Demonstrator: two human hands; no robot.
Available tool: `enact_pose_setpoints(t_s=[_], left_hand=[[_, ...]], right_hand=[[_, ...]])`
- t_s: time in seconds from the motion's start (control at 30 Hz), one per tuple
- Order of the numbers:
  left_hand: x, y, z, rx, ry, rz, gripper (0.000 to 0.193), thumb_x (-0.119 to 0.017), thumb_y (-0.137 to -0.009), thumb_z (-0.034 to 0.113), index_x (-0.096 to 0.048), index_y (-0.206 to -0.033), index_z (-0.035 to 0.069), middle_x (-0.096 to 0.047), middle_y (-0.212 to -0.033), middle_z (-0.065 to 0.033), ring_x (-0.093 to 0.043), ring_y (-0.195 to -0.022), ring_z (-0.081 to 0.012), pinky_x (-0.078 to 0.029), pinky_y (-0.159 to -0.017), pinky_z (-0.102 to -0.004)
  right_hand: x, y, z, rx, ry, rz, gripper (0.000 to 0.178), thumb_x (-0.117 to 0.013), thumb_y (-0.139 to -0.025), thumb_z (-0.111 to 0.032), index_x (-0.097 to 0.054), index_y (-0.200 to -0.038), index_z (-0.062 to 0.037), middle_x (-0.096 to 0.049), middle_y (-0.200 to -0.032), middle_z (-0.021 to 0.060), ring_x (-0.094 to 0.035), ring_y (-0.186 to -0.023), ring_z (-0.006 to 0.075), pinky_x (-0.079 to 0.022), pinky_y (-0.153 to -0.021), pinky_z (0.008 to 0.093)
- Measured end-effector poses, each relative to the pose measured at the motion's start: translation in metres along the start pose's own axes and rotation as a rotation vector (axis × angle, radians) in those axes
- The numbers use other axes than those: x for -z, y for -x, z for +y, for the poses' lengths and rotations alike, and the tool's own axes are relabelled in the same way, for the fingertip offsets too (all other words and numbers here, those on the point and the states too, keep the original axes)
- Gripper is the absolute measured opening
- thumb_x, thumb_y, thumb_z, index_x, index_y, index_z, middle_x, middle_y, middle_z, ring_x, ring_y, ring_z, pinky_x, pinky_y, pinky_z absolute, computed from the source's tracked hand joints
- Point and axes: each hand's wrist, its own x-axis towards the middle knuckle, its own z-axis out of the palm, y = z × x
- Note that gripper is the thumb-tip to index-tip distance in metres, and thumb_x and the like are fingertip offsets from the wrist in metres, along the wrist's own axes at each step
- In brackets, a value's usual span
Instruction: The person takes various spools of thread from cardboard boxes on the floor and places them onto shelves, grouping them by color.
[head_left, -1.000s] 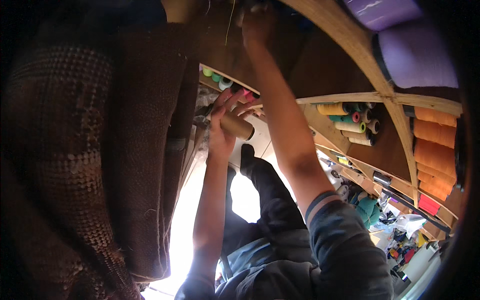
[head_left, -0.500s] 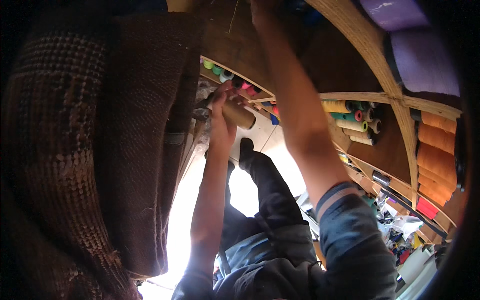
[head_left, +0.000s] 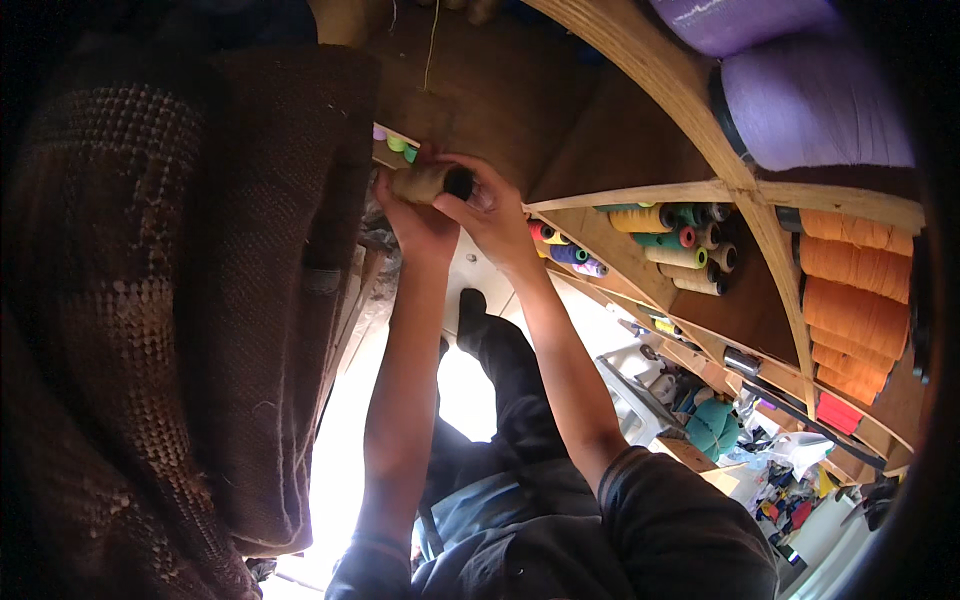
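A tan spool of thread point(head_left: 418, 183) with a dark hollow end is held up between both hands, in front of the wooden shelving. My left hand point(head_left: 412, 222) wraps round its left part from below. At the dark right end, my right hand point(head_left: 490, 200) closes round the spool with thumb and fingers. Behind the hands, a few green and purple spools point(head_left: 396, 143) show on a shelf. A thin loose thread point(head_left: 431, 50) hangs above the hands.
Brown woven cloth point(head_left: 270, 300) hangs close on the left. Wooden shelves point(head_left: 745, 176) at the right hold multicoloured spools point(head_left: 690, 262), large orange spools point(head_left: 855, 270) and purple ones point(head_left: 815, 105). Cluttered bags and scraps point(head_left: 790, 480) lie at the lower right.
My right hand has come down from the upper shelf and taken hold of the spool's right end. The spool, in my left hand, has moved up and left and now lies more level.
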Motion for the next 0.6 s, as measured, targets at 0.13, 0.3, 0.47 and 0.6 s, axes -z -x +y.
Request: enact_pose_setpoints(t_s=[0.13, 0.3, 0.47, 0.6], left_hand=[[-0.013, -0.004, 0.004, -0.15, -0.501, -0.038, 0.04, -0.051, -0.087, 0.034, -0.054, -0.11, 0.001, -0.055, -0.112, -0.0068, -0.051, -0.102, -0.0171, -0.041, -0.089, -0.0306], [-0.019, 0.004, 0.01, -0.297, -1.031, -0.263, 0.049, -0.067, -0.079, 0.016, -0.049, -0.122, 0.001, -0.05, -0.124, -0.0141, -0.048, -0.112, -0.0203, -0.041, -0.091, -0.0303], [-0.016, -0.004, 0.004, -0.563, -1.187, -0.21, 0.059, -0.066, -0.081, 0.016, -0.041, -0.132, 0.003, -0.048, -0.13, -0.0167, -0.042, -0.123, -0.0252, -0.033, -0.1, -0.0359], [-0.015, -0.003, 0.011, -0.385, -1.2, -0.254, 0.056, -0.059, -0.087, 0.016, -0.035, -0.136, 0.003, -0.037, -0.139, -0.016, -0.035, -0.129, -0.024, -0.029, -0.105, -0.0335]], right_hand=[[0.015, -0.006, 0.007, 0.018, 0.399, -0.015, 0.043, -0.075, -0.073, -0.013, -0.057, -0.11, -0.0028, -0.063, -0.102, 0.0128, -0.059, -0.092, 0.0171, -0.046, -0.081, 0.0297], [0.014, -0.012, -0.005, -0.02, 0.603, -0.072, 0.036, -0.071, -0.074, -0.009, -0.056, -0.106, -0.0007, -0.064, -0.099, 0.0139, -0.06, -0.088, 0.018, -0.047, -0.073, 0.0316], [0.006, -0.077, 0.009, 0.186, 0.23, 0.456, 0.031, -0.068, -0.074, -0.008, -0.053, -0.1, 0.0011, -0.063, -0.093, 0.0146, -0.062, -0.082, 0.0167, -0.048, -0.07, 0.0302], [0.01, -0.118, 0.028, 0.364, 0.495, 0.689, 0.036, -0.069, -0.073, -0.011, -0.052, -0.101, 0.0021, -0.062, -0.094, 0.0182, -0.063, -0.083, 0.0229, -0.049, -0.073, 0.0341]])
